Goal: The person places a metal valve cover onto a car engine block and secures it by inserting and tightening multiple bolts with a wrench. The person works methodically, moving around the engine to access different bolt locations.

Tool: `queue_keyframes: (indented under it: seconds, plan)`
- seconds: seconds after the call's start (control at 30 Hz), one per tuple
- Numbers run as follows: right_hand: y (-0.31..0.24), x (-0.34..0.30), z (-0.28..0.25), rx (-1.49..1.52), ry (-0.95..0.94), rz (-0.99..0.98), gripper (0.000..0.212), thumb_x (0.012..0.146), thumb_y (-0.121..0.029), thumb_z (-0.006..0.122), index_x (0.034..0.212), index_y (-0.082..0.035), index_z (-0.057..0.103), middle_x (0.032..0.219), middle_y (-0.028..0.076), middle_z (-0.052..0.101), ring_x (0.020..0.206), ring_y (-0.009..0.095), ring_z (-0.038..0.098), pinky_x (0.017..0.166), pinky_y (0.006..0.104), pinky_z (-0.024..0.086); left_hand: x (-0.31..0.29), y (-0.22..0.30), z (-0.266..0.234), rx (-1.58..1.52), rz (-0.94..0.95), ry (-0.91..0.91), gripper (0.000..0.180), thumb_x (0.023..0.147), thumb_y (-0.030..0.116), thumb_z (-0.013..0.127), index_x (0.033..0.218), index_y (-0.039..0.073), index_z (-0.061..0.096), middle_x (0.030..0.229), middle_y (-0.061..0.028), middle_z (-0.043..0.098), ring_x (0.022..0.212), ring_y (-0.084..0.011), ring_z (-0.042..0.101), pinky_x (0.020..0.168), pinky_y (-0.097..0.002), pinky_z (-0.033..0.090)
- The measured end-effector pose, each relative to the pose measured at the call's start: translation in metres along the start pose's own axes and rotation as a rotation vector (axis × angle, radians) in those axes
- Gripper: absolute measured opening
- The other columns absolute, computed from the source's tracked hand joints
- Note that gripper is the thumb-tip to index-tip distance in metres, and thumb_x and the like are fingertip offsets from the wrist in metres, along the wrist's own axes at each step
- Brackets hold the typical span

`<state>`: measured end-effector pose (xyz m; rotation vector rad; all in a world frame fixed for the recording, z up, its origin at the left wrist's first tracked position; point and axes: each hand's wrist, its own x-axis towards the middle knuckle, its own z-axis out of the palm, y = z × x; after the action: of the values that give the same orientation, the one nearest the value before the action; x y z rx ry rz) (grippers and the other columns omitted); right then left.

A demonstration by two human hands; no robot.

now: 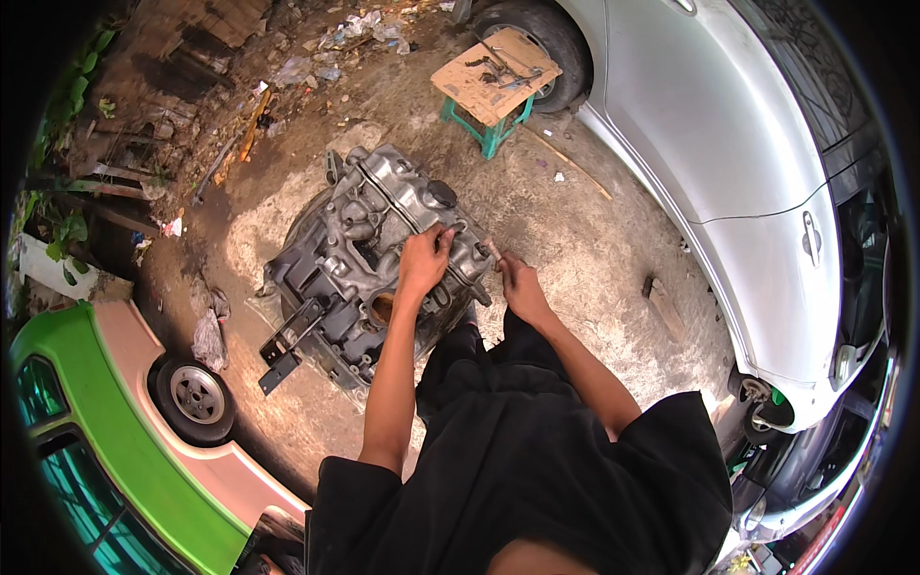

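Observation:
A grey, greasy car engine (350,240) lies on the ground in front of me, with a round black cap (440,195) on its cover. My left hand (424,261) rests over the near side of that cover, thumb and fingers pinched together; whatever they grip is hidden. Just right of the engine, my right hand (522,289) is closed around a short, slim, pinkish-brown piece (493,249) pointing toward the cover's right end. Its exact kind is too small to tell.
A green stool (491,142) carries a wooden board (470,81) with several tools. A silver car (709,105) stands on the right, a green and pink vehicle (115,383) at lower left. A wood block (663,305) lies right of me; rubbish (355,34) litters the far ground.

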<state>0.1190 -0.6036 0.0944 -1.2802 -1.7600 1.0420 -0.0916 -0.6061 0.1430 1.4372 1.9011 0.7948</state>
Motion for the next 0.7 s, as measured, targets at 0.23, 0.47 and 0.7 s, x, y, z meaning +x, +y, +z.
queue_keyframes:
  seconds: [0.23,0.47,0.7]
  plan:
    - [0.003,-0.001,-0.009,0.095,0.146,0.242,0.015,0.101,-0.014,0.045,0.096,-0.002,0.053,0.060,0.016,0.050,0.050,0.031,0.050,0.052,0.0440,0.040,0.001,-0.001,-0.001,0.000,0.026,0.015,0.030,0.096,0.027,0.057,0.095,-0.002,0.064,0.066,-0.0267,0.055,0.061,-0.0455,0.054,0.059,-0.0465,0.042]
    - [-0.005,0.001,-0.016,-0.054,-0.125,0.085,0.012,0.099,-0.010,0.047,0.093,0.000,0.051,0.069,0.028,0.054,0.067,0.050,0.055,0.057,0.0493,0.040,0.001,-0.002,0.002,-0.015,0.072,0.060,0.029,0.095,0.026,0.057,0.095,-0.002,0.064,0.066,-0.0266,0.055,0.061,-0.0449,0.054,0.059,-0.0460,0.042]
    - [-0.007,-0.006,-0.003,-0.152,-0.245,0.016,0.012,0.099,-0.009,0.047,0.091,0.000,0.051,0.070,0.026,0.057,0.071,0.048,0.058,0.058,0.0472,0.042,0.001,-0.002,0.001,0.017,-0.010,-0.001,0.029,0.096,0.026,0.057,0.096,-0.002,0.064,0.065,-0.0257,0.055,0.057,-0.0418,0.052,0.058,-0.0450,0.041]
